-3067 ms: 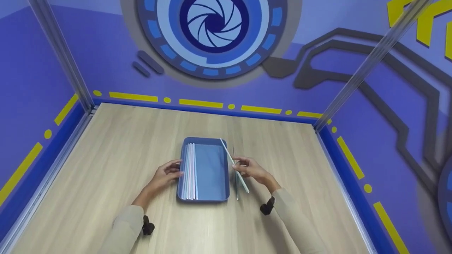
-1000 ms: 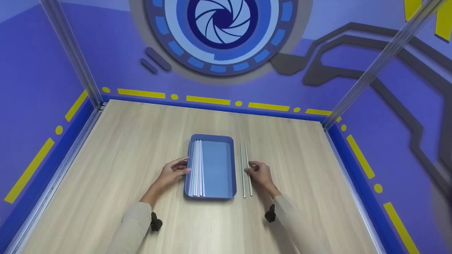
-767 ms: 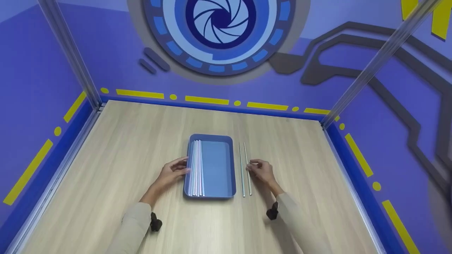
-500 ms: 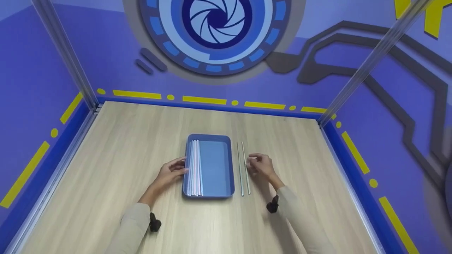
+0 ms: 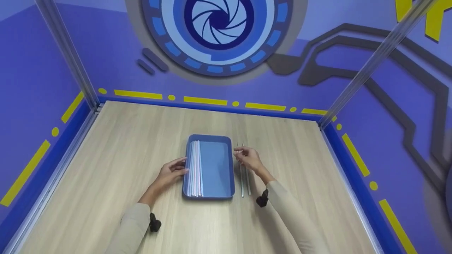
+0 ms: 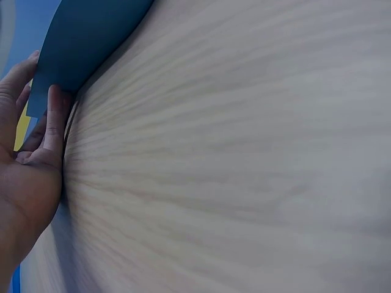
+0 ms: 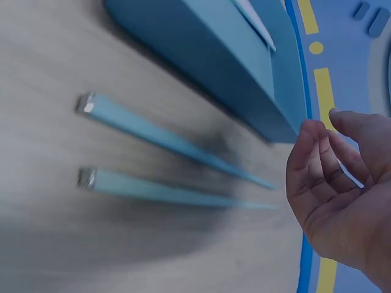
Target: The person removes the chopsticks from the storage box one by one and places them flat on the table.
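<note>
Just left of the blue tray (image 5: 216, 197), my left hand (image 5: 168, 176) touches its outer left wall with fairly straight fingers. In the left wrist view, the fingertips (image 6: 55, 101) lie against that wall. Several pale pink, white and bluish chopsticks (image 5: 195, 173) lie lengthwise along the tray's left side. Two chopsticks lie apart on the table right of the tray: a blue one (image 7: 146, 131) and a paler green one (image 7: 159, 190), both with silver ends. My right hand (image 5: 250, 160) hovers over their far part, fingers loosely bent, nothing held.
The wooden table (image 5: 141, 141) surrounds the tray. Blue and purple printed walls (image 5: 169, 77) with metal corner posts (image 5: 374, 63) enclose its back and sides. The right half of the tray's floor shows bare.
My right hand laid the pale green chopstick beside the blue one and let go. It then moved forward and left over the pair. My left hand stayed at the tray.
</note>
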Demonstrator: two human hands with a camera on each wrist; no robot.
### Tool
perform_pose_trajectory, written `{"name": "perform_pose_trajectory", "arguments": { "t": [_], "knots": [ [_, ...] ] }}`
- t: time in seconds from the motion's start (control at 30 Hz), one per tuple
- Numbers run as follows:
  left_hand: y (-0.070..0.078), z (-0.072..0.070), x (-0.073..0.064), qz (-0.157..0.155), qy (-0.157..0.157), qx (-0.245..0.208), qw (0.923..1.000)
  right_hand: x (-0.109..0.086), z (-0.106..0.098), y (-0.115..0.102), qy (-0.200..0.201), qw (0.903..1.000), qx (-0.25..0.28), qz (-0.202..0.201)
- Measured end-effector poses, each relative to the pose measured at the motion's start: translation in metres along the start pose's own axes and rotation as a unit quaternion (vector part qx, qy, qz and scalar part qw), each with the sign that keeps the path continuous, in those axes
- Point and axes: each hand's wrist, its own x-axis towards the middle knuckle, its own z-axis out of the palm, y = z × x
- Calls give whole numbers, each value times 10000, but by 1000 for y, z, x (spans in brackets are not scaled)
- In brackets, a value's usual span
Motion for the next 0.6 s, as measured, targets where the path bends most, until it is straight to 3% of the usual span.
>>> {"name": "perform_pose_trajectory", "arguments": {
  "t": [0.23,0.37,0.5,0.6],
  "knots": [
    [0,0,0,174,-53,-62,9998,13,23,-20,-775,9959,176,-423],
    [-1,0,0,186,-65,-37,9998,22,37,-25,-1247,9919,198,-118],
    [-3,1,0,81,-84,-143,9998,31,53,-27,-1462,9883,181,393],
    [-2,1,1,81,-60,-266,9996,35,67,-28,-1603,9831,460,757]
  ]
}}
